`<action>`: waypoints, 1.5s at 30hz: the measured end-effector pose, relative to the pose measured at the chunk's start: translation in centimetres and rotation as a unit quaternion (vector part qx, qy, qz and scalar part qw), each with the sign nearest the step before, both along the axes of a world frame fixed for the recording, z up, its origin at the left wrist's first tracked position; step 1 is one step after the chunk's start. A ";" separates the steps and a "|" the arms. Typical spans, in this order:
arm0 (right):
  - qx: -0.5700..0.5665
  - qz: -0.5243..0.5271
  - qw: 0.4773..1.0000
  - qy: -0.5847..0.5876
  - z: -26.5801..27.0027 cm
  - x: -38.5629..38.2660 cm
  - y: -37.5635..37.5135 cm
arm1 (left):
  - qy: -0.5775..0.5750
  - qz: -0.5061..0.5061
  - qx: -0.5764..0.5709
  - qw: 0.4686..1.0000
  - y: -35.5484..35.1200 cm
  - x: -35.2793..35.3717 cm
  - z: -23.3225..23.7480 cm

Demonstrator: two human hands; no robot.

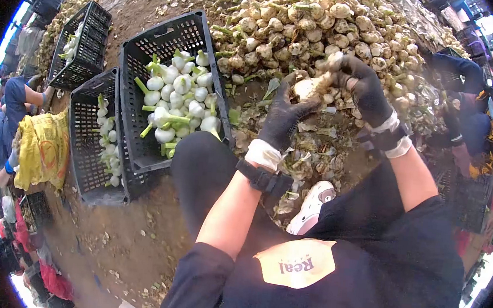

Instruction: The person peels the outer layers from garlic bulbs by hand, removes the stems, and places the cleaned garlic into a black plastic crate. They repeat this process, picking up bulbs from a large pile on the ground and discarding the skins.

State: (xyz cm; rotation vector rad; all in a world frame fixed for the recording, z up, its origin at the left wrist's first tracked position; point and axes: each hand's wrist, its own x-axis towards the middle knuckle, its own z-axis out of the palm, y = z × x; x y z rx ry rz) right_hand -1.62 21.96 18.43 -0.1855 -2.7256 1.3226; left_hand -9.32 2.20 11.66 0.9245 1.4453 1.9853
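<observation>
Both my hands wear dark gloves with white bands at the wrists. My left hand [282, 121] grips a garlic bulb [306, 89] with fingers and thumb closed around its lower side. My right hand [371, 98] is pinched on the upper end of the same bulb, on its dirty stalk or loose skin. Behind them rises a heap of soiled garlic [328, 29]. To the left, a black plastic crate [163, 36] holds clean white garlic bulbs [176, 98] with short green stalks. Loose peelings [313, 160] lie below my hands.
Left of that crate stand a second crate [81, 133] with some garlic and a third crate [95, 38] farther off. A yellow sack [44, 148] is beside a person [4, 124] at far left. Another person [483, 131] sits at right. My shoe [311, 208] rests among the peelings.
</observation>
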 end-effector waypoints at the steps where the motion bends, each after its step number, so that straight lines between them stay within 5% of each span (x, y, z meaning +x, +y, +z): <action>1: -0.162 -0.076 0.983 0.032 0.6 0.3 -1.2 | -0.102 0.005 0.005 0.995 0.1 0.2 1.0; 2: -0.319 -0.149 0.934 0.064 1.3 0.7 -2.6 | -0.203 0.008 0.009 0.979 0.1 0.3 2.3; 3: -0.358 -0.140 0.920 0.078 2.4 1.0 -4.1 | -0.215 0.022 0.026 0.976 0.0 0.5 3.2; 4: -0.263 -0.098 0.951 0.128 1.9 1.7 -4.1 | -0.213 0.019 0.030 0.976 0.0 0.6 3.0; 6: -0.259 -0.118 0.958 0.036 1.6 2.3 -5.3 | 0.043 0.167 -0.023 0.985 0.2 1.0 2.5; 10: -0.231 -0.189 0.954 0.013 0.6 2.4 -6.1 | 0.169 0.181 -0.047 0.968 0.0 1.4 3.1; 12: -0.310 -0.207 0.928 0.003 1.0 2.8 -6.2 | 0.117 0.153 -0.028 0.981 -0.6 1.7 3.9; 14: -0.302 -0.202 0.932 -0.001 0.3 3.1 -5.6 | -0.151 0.070 0.067 0.984 -0.5 1.8 3.5; 16: -0.266 -0.125 0.952 0.087 0.0 3.4 -5.3 | -0.187 0.043 0.068 0.979 -0.2 1.5 2.2; 17: -0.265 -0.128 0.952 0.088 -0.3 3.4 -4.8 | -0.343 -0.049 0.118 0.931 -0.4 1.2 2.5; 18: -0.116 -0.106 0.974 0.162 -0.4 3.2 -4.2 | -0.486 -0.139 0.164 0.847 -0.5 1.1 2.9; 20: 0.186 -0.052 0.937 0.293 -0.5 2.9 -3.6 | -0.457 -0.099 0.099 0.878 -0.5 1.5 3.0; 23: 0.176 -0.087 0.942 0.271 -0.5 3.1 -4.7 | -0.492 -0.210 0.133 0.835 -0.9 1.1 2.7; 25: 0.054 -0.156 0.970 0.179 -0.7 3.5 -5.9 | -0.485 -0.133 0.095 0.859 -0.6 1.2 2.7; 27: 0.049 -0.184 0.957 0.219 -1.1 3.1 -6.1 | -0.476 -0.055 0.054 0.876 -0.4 1.2 2.4; 30: 0.072 -0.256 0.939 0.220 -1.4 3.0 -6.0 | -0.245 -0.044 0.085 0.965 -0.5 2.1 0.3; 33: 0.019 -0.141 0.961 0.238 -3.9 2.7 -7.6 | -0.144 -0.060 0.002 0.988 -0.7 2.8 0.4; 34: 0.017 -0.139 0.961 0.238 -4.3 3.0 -8.1 | -0.144 -0.058 0.002 0.988 -0.7 2.2 0.5; 36: -0.207 -0.064 0.971 0.103 -4.0 3.7 -9.3 | -0.051 0.107 -0.089 0.989 -1.0 0.6 1.1; 37: -0.249 -0.095 0.963 0.032 -3.6 3.8 -9.5 | -0.037 0.097 -0.072 0.992 -1.1 0.3 1.9; 42: -0.179 -0.121 0.976 0.022 -1.3 3.7 -8.8 | -0.024 0.169 -0.028 0.985 0.8 0.9 1.6; 44: -0.232 -0.115 0.963 0.082 -1.1 4.0 -8.5 | 0.182 0.224 -0.041 0.957 0.6 1.0 2.4; 45: -0.298 -0.100 0.949 0.023 -0.5 4.2 -7.9 | 0.135 0.190 -0.027 0.972 0.7 0.9 1.9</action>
